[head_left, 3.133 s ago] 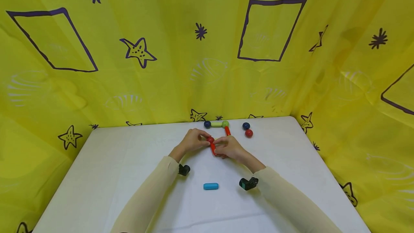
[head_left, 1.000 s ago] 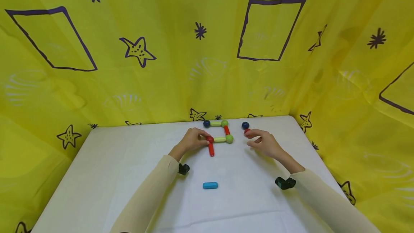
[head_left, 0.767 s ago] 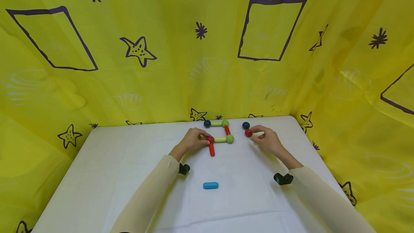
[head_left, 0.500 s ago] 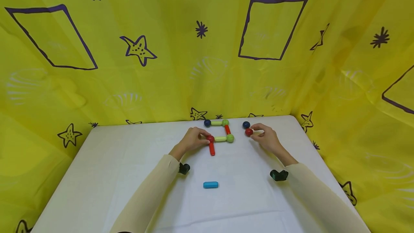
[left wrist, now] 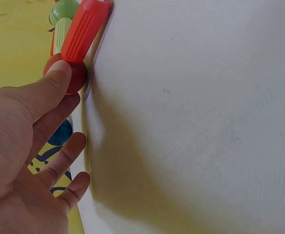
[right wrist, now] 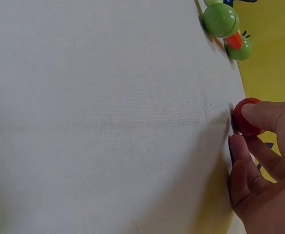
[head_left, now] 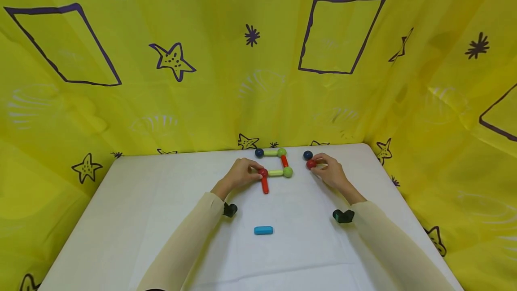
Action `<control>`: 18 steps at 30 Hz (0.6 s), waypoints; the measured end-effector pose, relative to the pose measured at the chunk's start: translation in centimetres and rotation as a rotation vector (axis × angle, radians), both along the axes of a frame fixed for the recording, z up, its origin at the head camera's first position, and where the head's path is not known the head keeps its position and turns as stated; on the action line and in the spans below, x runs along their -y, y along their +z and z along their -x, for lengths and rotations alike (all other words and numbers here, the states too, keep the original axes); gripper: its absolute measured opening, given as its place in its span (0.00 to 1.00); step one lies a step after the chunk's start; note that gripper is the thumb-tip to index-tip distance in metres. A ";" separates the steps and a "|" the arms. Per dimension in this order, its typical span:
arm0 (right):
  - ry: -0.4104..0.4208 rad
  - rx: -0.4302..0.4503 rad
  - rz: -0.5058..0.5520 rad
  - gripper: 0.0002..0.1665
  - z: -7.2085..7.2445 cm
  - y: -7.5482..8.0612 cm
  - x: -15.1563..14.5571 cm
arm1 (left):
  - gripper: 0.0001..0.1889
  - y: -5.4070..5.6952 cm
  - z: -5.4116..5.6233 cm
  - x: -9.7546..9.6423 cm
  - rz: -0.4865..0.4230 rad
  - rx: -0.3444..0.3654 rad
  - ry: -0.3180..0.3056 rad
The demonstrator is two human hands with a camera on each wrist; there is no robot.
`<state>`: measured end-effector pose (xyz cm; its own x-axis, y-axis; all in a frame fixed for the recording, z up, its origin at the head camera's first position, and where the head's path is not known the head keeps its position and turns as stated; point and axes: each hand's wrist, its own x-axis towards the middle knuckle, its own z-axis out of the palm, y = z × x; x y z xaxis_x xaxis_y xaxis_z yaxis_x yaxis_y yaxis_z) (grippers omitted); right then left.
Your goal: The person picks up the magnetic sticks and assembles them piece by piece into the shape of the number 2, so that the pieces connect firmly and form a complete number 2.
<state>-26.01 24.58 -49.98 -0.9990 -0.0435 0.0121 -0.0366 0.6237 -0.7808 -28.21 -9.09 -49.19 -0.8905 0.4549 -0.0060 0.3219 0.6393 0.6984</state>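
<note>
On the table (head_left: 181,223), the left hand (head_left: 240,174) pinches the red joint (head_left: 264,172) of the chain (head_left: 276,173) and the right hand (head_left: 332,173) a red ball (head_left: 310,164) beside a loose blue ball (head_left: 308,155), which a sideways nudge could send rolling.

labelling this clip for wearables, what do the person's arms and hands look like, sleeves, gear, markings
The left sleeve and right sleeve are long, plain and pale cream, with no print visible. A small black device sticks out by each cuff; the right device shows a greenish patch, the left device looks all dark. The left hand and right hand are bare, without gloves.
</note>
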 end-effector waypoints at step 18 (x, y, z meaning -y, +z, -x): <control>0.004 -0.018 -0.002 0.18 0.0 0.1 0.3 | 0.15 0.0 0.1 0.1 -0.009 0.003 -0.011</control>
